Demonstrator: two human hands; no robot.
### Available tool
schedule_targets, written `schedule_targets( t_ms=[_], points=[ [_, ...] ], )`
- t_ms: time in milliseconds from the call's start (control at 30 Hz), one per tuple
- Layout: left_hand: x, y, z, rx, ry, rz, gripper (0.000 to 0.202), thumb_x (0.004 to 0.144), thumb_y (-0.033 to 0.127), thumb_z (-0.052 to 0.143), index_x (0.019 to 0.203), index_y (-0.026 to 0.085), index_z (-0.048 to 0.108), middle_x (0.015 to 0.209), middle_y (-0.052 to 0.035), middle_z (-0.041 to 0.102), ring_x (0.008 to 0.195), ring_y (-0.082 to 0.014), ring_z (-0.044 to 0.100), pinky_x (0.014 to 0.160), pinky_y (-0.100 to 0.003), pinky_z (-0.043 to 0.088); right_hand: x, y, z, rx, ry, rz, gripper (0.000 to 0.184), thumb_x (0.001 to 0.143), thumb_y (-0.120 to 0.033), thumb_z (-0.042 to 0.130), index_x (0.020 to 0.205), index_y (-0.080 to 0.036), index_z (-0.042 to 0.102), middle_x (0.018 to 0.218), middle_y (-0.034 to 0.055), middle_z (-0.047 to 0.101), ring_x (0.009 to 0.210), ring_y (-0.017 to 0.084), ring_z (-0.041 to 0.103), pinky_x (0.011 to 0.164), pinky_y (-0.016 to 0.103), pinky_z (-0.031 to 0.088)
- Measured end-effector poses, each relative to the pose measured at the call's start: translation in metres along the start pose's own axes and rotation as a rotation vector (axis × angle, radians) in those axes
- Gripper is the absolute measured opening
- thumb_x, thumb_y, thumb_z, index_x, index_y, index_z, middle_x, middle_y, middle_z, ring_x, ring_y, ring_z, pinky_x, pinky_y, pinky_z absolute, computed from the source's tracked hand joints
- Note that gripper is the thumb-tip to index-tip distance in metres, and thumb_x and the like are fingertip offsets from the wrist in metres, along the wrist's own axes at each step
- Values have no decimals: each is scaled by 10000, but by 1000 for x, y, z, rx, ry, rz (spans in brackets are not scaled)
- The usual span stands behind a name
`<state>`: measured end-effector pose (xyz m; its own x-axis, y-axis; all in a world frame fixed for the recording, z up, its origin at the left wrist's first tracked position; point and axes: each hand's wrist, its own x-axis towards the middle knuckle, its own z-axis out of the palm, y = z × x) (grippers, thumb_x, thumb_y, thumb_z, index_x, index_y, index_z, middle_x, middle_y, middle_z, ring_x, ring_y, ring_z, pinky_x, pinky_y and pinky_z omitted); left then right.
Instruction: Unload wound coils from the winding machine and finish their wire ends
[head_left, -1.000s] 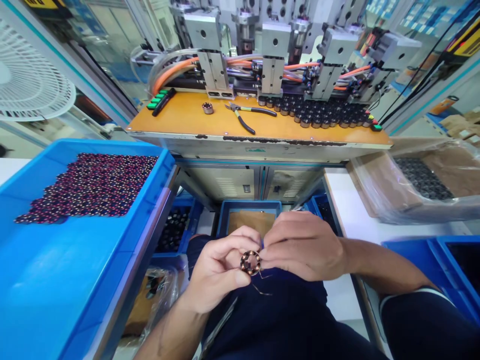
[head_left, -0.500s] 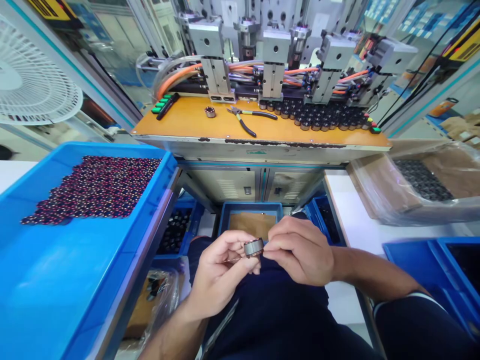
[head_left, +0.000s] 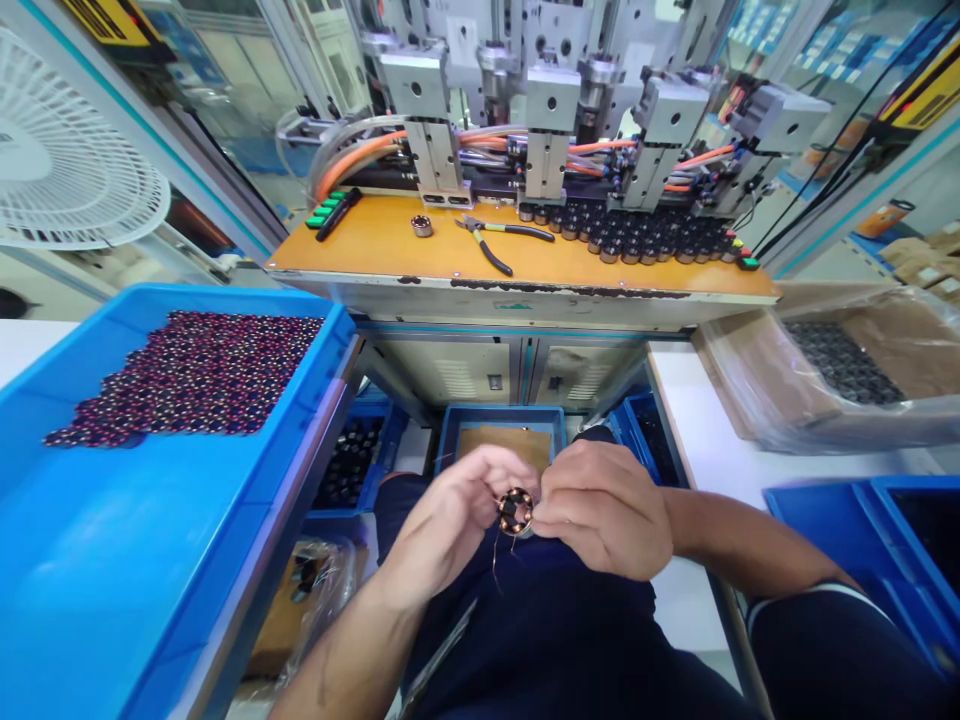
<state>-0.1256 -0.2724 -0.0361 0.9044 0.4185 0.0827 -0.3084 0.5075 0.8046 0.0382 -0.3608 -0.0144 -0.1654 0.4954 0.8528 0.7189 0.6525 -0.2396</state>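
Head view: my right hand pinches a wound ring, left hand alongside, hold unclear; likely light, stiff, best gripped outside, sparing fragile wires below.

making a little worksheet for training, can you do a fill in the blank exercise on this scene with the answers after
The ring is ____ the left hand and the right hand.
The handles of the pliers are yellow and ____.
The tray with packed parts is coloured ____.
The fan stands on the person's ____ side.

Missing words: between; black; blue; left.
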Motion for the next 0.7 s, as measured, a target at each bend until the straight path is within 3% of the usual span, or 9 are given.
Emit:
schedule_targets(
  t_ms=[100, 267, 333, 433, 533, 600, 700],
  points=[
    [0, 0, -2, 31, -74, -148, 440, 920, 562, 566, 923, 130, 652, 670, -37, 626, 610, -135, 577, 604, -253, 449, -1, 2, 0, -48, 20, -36, 78, 944, -135, 596, 874, -133, 632, 793, 47, 665, 705, 124, 622, 585, 260, 527],
    [-3, -5, -1, 82, -9, 44, 168, 949, 268, 612, 1099, 197, 588, 672, 21, 635, 575, -94, 585, 573, -201, 462, 2, 4, -4, -132, -15, 59, 131, 971, -179, 574, 853, -151, 624, 753, 33, 655, 670, 119, 607, 613, 255, 540],
    [-3, -6, 2, 113, 34, 130, 187, 934, 171, 618, 1108, 228, 579, 723, 20, 670, 620, -105, 651, 588, -198, 504, 4, 4, -6, -156, -17, 88, 136, 972, -169, 564, 856, -145, 631, 752, 44, 657, 688, 128, 619, 622, 255, 541],
    [-1, -5, 5, 130, 110, 227, 209, 846, 93, 704, 955, 229, 589, 1009, -10, 727, 740, -112, 709, 697, -237, 574, 5, 4, -6, -138, -4, 147, 122, 961, -144, 564, 864, -138, 638, 758, 51, 658, 708, 137, 629, 637, 258, 545],
    [2, -5, 4, 38, 120, 310, 281, 762, 198, 819, 844, 215, 552, 1107, -10, 721, 952, -181, 725, 904, -357, 578, 5, 4, -5, -66, 6, 182, 107, 954, -141, 573, 865, -136, 632, 766, 50, 654, 705, 130, 621, 643, 252, 548],
    [5, -5, 2, -41, 124, 304, 309, 771, 361, 819, 919, 242, 575, 1085, -20, 727, 1104, -247, 692, 983, -424, 539, 5, 5, -6, -17, -2, 153, 114, 965, -163, 567, 870, -140, 625, 767, 48, 652, 701, 126, 614, 649, 251, 549],
    [9, -6, 2, -81, 65, 90, 453, 836, 607, 660, 1059, 215, 613, 1074, -92, 720, 1034, -261, 695, 886, -396, 545, 5, 7, -7, 38, -29, 96, 144, 994, -202, 532, 893, -151, 621, 767, 44, 650, 687, 122, 606, 649, 251, 547]
  ],
)
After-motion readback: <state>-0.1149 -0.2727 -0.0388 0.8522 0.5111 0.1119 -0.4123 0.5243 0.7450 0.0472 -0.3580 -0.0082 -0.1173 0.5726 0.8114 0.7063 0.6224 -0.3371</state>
